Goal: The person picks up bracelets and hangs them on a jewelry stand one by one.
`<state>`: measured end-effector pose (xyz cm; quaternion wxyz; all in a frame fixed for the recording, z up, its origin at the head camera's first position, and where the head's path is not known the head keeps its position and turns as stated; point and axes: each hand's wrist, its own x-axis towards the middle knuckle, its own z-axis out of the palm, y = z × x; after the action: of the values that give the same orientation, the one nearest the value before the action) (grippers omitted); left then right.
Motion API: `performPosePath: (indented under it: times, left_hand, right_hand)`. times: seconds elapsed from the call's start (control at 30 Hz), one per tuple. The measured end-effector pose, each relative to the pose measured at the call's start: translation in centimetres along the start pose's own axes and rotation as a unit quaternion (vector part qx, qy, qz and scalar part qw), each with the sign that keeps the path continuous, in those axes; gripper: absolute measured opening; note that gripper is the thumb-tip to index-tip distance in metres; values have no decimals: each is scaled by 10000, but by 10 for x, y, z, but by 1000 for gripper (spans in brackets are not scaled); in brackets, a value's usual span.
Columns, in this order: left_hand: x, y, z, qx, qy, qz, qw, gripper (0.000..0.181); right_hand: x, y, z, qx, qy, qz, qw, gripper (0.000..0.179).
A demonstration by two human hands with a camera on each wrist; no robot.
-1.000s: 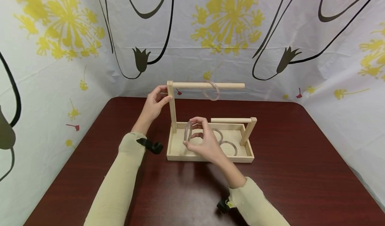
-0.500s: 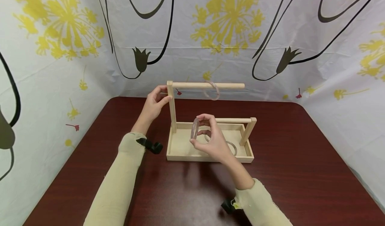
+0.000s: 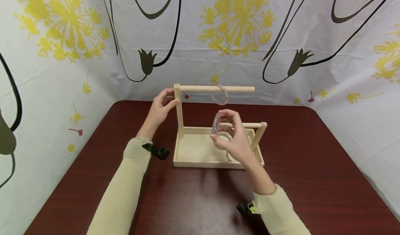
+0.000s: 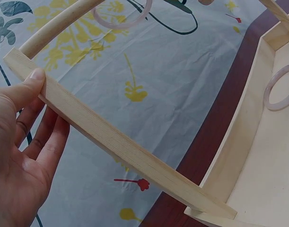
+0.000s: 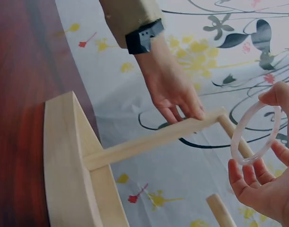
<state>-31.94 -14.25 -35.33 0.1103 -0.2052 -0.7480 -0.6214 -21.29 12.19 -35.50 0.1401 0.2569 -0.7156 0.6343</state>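
In the head view my left hand (image 3: 158, 110) holds the tall post (image 3: 179, 115) of a wooden bangle stand near its top. Its thumb lies on the post in the left wrist view, fingers behind. My right hand (image 3: 235, 139) pinches a pale translucent bangle (image 5: 236, 142) between thumb and fingertips, upright above the stand's tray (image 3: 200, 164) and by the free end of the lower rod (image 3: 247, 125). Another bangle (image 3: 226, 96) hangs on the upper rod (image 3: 193, 88). More bangles (image 3: 228, 156) lie in the tray, partly hidden behind my right hand.
The stand sits on a dark red-brown table (image 3: 140, 196). A short post (image 3: 258, 137) carries the lower rod at the tray's right end. Behind rises a white cloth (image 3: 187, 30) printed with yellow flowers. Both wrists wear black straps (image 3: 159, 152).
My right hand has carried its bangle up and to the right, from above the tray's left part to near the lower rod's end. My left hand stays on the post.
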Motion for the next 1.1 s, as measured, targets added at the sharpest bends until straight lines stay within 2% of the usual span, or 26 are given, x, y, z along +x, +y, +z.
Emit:
performPosePath:
  times: [0.2, 0.5, 0.7, 1.1]
  left_hand:
    - [0, -1, 0, 13, -9, -28, 10000, 37]
    - [0, 0, 0, 5, -15, 2, 10000, 37]
    - [0, 0, 0, 56, -1, -29, 10000, 37]
    - [1, -1, 0, 9, -3, -91, 10000, 36]
  right_hand:
    - [4, -2, -13, -63, 264, -117, 9996, 70]
    - [12, -6, -35, 230, 853, -138, 9960, 66]
    - [18, -8, -47, 110, 1173, -101, 9930, 65]
    - [28, -8, -63, -205, 1449, -93, 9892, 64]
